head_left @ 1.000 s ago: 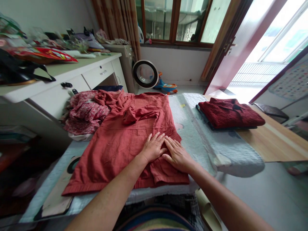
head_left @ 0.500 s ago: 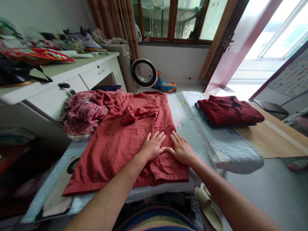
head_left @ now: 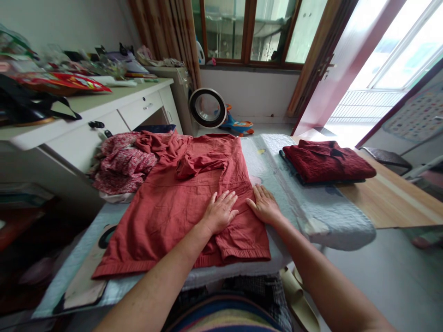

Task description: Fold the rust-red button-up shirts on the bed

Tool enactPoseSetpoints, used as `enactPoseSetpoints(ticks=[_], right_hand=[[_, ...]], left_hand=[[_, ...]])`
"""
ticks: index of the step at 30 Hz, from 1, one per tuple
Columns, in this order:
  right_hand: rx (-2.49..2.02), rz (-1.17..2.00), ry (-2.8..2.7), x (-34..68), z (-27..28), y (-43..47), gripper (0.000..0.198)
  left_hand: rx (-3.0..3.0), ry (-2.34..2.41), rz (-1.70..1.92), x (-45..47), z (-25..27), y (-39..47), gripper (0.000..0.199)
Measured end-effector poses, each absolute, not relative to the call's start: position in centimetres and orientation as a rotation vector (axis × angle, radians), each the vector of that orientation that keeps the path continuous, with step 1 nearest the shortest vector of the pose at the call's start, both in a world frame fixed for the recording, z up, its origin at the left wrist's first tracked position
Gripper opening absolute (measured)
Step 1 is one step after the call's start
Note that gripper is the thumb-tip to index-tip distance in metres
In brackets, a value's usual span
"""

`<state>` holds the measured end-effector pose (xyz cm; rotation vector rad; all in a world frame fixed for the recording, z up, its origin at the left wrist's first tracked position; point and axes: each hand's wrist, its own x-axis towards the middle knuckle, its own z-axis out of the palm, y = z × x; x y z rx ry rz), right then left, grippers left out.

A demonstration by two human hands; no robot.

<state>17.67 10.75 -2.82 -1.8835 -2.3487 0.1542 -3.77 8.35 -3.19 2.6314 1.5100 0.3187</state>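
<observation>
A red jacket (head_left: 162,216) with a gathered hem lies spread on the pale quilted cover (head_left: 287,184). Its right side is folded inward, and one sleeve lies bunched across the upper part. Flat on the folded part rests my left hand (head_left: 220,213), fingers spread. My right hand (head_left: 266,205) is open too, palm down at the jacket's right edge, partly over the cover. Neither hand grips anything. A crumpled pink-and-white patterned cloth (head_left: 121,161) touches the jacket's upper left.
Folded dark red clothing (head_left: 328,161) is stacked on the right, partly over a wooden board (head_left: 391,198). A cluttered white desk (head_left: 114,99) stands at left. A flat beige object (head_left: 86,286) lies near the front left corner. Slippers (head_left: 299,299) are on the floor.
My right hand has slid right, away from my left hand, to the jacket's edge. The left hand stays nearly in place on the cloth.
</observation>
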Motion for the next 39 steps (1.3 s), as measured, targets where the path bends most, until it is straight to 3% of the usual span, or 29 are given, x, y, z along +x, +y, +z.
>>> enactPoseSetpoints(ticks=[7,12,16,21,39], right_hand=[[-1.913,0.211,-2.208,16.2,-1.7,12.1,0.061],[-1.877,0.188,-2.23,14.1,-2.8,11.2,0.073],[-1.946,0.169,-2.265,13.9,-3.2,10.9,0.087],[-1.989,0.23,-2.282,14.2,-2.8,11.3,0.09],[-1.962,0.198,-2.082,14.9,-3.4,12.1,0.065]], left_hand=[[2.685,1.458,0.619,-3.9,-2.5,7.6,0.037],[2.697,1.332,0.666,-3.8,-1.5,7.2,0.017],[2.696,1.305,0.594,-3.7,-1.3,7.1,0.019],[2.697,1.349,0.528,-3.5,-1.0,7.0,0.015],[2.64,1.402,0.548,-3.5,-1.1,7.0,0.011]])
